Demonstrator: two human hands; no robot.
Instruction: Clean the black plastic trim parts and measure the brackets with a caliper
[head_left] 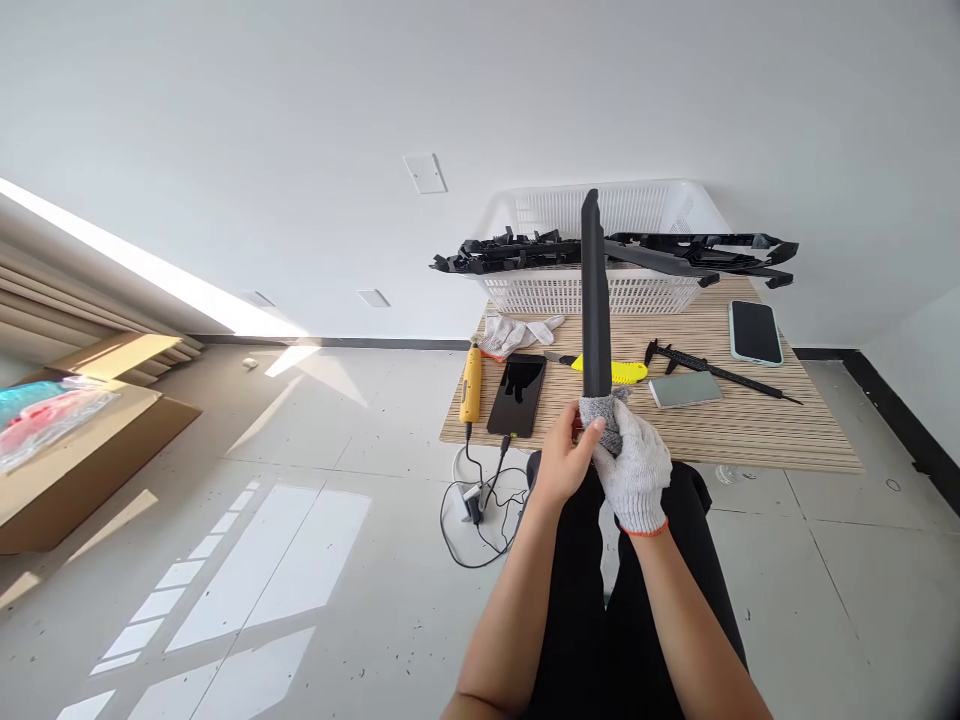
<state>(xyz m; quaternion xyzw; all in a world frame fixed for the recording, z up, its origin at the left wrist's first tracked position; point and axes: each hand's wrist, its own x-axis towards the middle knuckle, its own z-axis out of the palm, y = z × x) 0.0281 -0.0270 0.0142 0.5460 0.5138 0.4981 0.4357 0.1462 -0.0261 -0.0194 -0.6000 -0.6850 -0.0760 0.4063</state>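
A long black plastic trim strip stands nearly upright in front of me, its lower end wrapped in a grey cloth. My bare left hand closes round that lower end from the left, thumb on the cloth. From the right, my right hand, in a white knit glove with an orange cuff, grips the cloth against the strip. Some fingers of both hands are hidden behind the cloth. Just beyond the hands, a yellow utility knife lies partly behind the strip.
A white plastic basket on the wood-grain table bears several black strips. Around the table lie a yellow rotary tool, white glove, dark phone, calipers, grey-green block and another phone. Cables trail below.
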